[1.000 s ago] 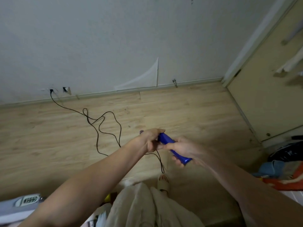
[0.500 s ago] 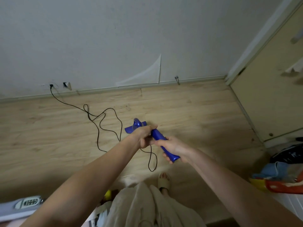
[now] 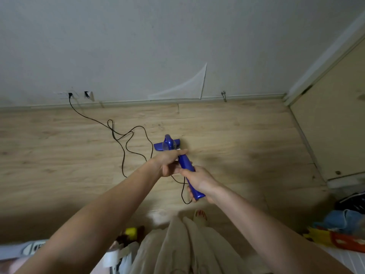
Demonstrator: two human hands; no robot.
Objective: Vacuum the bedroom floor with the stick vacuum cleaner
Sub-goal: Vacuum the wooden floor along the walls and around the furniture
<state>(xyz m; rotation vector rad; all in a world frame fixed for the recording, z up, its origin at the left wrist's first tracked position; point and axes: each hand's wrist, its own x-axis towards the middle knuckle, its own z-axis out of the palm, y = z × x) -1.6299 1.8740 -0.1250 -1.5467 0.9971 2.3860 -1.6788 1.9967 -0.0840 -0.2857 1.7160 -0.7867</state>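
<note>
Both hands hold a blue stick vacuum cleaner (image 3: 185, 165) that slants down and away from the person. The right hand (image 3: 199, 181) is wrapped around the lower end of the blue handle, fingers curled under it. The left hand (image 3: 167, 162) grips the handle just above, thumb side against the blue body. The vacuum's floor head (image 3: 166, 145) sits on the wooden floor (image 3: 237, 139), out in front of the hands and short of the skirting board. A black power cord (image 3: 126, 137) runs from a wall socket (image 3: 70, 94) in loose loops across the floor to the vacuum. A sandalled foot (image 3: 200, 214) shows below the hands. At the lower right lies a heap of coloured clothes (image 3: 339, 228).
</note>
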